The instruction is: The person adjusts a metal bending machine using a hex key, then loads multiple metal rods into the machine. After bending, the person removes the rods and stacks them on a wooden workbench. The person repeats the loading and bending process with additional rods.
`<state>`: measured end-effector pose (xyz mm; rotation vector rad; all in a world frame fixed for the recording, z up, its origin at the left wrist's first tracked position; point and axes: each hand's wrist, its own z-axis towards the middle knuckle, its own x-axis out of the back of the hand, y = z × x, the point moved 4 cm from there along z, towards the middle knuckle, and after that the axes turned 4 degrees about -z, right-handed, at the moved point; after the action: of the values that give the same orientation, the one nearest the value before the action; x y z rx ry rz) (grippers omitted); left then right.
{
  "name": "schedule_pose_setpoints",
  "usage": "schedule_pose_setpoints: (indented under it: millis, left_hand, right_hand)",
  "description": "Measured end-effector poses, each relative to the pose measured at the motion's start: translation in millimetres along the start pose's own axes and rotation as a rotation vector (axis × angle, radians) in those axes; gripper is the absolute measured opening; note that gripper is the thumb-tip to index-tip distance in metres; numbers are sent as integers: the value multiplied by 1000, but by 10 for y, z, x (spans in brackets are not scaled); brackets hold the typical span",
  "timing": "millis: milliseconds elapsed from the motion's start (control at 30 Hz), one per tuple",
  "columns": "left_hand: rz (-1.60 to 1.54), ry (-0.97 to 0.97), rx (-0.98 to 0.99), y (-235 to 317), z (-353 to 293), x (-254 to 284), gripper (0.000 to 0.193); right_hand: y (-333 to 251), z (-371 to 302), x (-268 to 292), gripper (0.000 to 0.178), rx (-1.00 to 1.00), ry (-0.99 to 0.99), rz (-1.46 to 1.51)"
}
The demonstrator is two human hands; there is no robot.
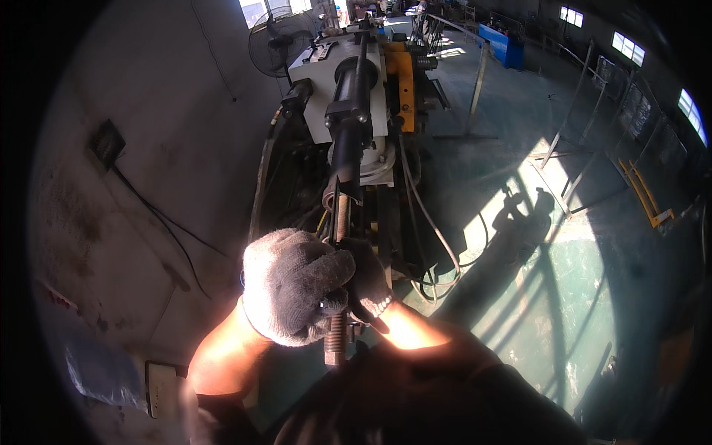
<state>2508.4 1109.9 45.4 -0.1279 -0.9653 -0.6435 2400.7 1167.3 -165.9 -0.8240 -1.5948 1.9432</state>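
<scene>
A threaded rod runs from the end of the machine's black cylinder toward me. My left hand, in a pale knitted work glove with dark-coated fingers, is closed round the rod with its fingers curled. My right hand, gloved too and mostly in shadow, grips the rod from the other side, pressed against the left. Part of the right hand's fingers is behind the left hand. The rod's near end sticks out below both hands. Whatever sits on the rod between my palms is hidden.
The machine's white body and yellow part stand ahead, with a fan behind. Hoses loop down to the floor at the right. A metal frame stand and a blue box are farther off. A wall lies left.
</scene>
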Motion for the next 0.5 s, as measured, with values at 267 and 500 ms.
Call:
schedule_pose_setpoints:
  millis: [267, 500]
  left_hand:
    - [-112, 112, 48, -33, -179, -76, 30]
    - [45, 199, -172, -197, -409, -170, 46]
  right_hand:
    - [500, 128, -25, 17, 42, 32, 278]
    - [254, -69, -120, 28, -234, -149, 1265]
